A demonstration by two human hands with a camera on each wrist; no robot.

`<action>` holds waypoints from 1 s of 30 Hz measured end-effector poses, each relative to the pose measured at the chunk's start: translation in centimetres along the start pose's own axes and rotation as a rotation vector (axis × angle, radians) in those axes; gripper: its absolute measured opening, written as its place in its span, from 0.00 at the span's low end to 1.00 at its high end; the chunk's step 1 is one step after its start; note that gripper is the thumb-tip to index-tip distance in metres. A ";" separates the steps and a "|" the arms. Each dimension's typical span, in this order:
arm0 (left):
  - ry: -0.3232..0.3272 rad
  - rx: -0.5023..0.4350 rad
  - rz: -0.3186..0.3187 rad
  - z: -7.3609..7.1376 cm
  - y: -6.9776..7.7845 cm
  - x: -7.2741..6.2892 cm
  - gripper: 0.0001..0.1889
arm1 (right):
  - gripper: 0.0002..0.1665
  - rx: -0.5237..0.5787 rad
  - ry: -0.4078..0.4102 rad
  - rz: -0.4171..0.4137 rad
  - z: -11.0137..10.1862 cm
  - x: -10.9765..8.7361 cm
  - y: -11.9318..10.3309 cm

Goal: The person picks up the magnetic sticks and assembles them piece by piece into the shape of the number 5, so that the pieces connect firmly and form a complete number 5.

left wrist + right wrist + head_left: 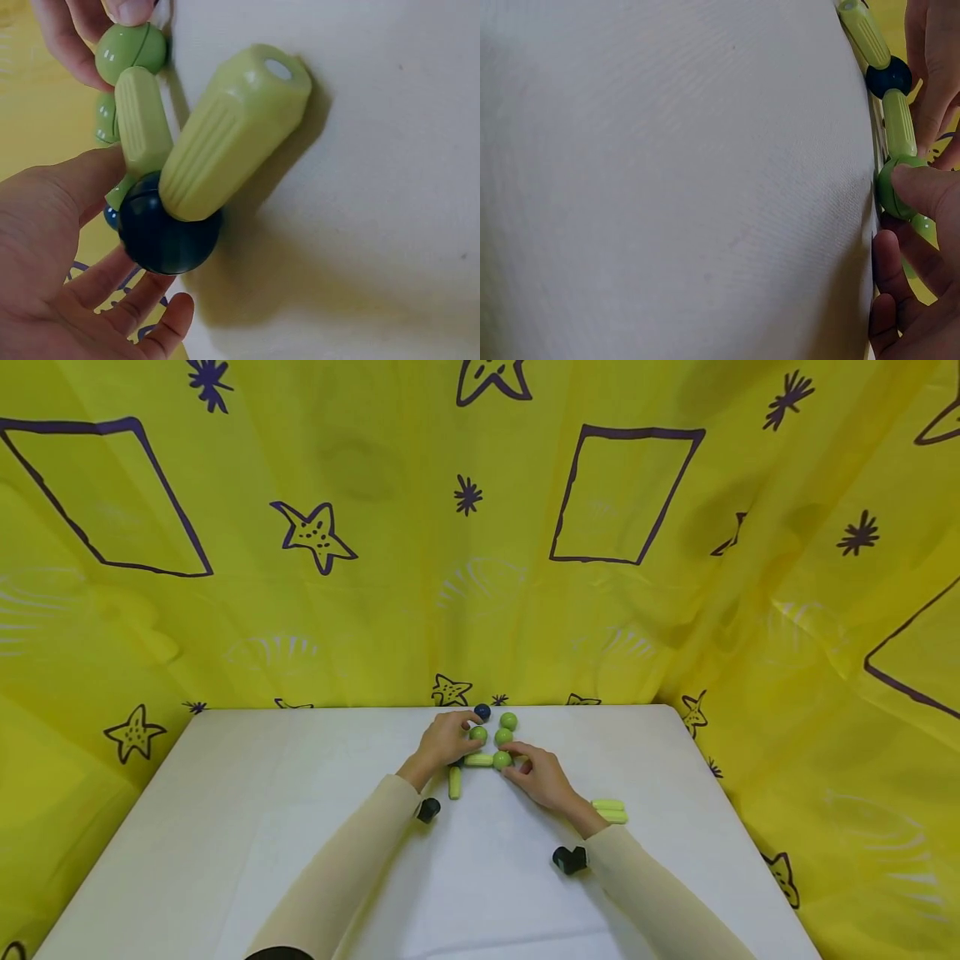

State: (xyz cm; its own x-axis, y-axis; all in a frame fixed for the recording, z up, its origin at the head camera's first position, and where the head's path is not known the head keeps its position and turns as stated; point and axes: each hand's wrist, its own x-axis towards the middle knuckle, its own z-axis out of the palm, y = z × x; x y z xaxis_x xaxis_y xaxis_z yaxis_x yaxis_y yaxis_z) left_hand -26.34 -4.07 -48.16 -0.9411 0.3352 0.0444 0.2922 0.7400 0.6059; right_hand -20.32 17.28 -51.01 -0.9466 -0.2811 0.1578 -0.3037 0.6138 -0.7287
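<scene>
On the white table, two light-green ribbed rods meet at a dark blue ball [169, 232]. One rod [454, 782] points toward the near side; the other rod [478, 760] runs right to a green ball [502, 761]. My right hand [542, 777] pinches that ball between thumb and fingers. At the far side of the dark blue ball, my left hand [445, 739] has its thumb and index finger around another green ball [477, 734], mostly hidden in the left wrist view. Its other fingers extend loosely beneath the dark blue ball in that view.
Two more green balls, one farther back [508, 722] and one nearer [503, 737], lie beyond the right hand. A dark blue ball [482, 712] sits near the table's back edge. Light-green rods [609, 811] lie beside the right wrist. A yellow patterned curtain [390, 568] surrounds the table.
</scene>
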 end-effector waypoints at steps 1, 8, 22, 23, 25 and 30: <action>-0.001 0.004 -0.002 0.1 0.0 0.0 0.18 | 0.22 0.000 0.000 0.002 0.0 0.0 0.0; 0.013 0.003 -0.005 0.3 0.1 0.1 0.17 | 0.22 -0.001 0.008 0.006 0.0 0.0 0.0; 0.033 -0.014 0.009 -0.5 -0.3 -0.5 0.17 | 0.23 -0.003 0.004 0.002 0.3 0.0 0.0; 0.038 -0.019 0.017 -0.7 -0.4 -0.7 0.17 | 0.23 -0.004 0.005 0.005 0.3 0.0 0.0; 0.047 -0.038 0.029 -1.1 -0.4 -1.0 0.17 | 0.23 -0.008 0.010 0.015 0.3 0.1 0.0; 0.085 -0.069 0.042 -2.0 -1.0 -2.1 0.16 | 0.23 -0.011 0.005 0.053 0.3 0.1 -0.2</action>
State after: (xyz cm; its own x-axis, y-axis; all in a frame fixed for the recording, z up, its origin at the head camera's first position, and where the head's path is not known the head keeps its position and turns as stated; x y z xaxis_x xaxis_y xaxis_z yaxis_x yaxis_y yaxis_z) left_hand -24.96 -6.68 -47.22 -0.9401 0.3122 0.1366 0.3221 0.6831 0.6555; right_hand -20.33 16.95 -51.08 -0.9619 -0.2443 0.1231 -0.2547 0.6356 -0.7288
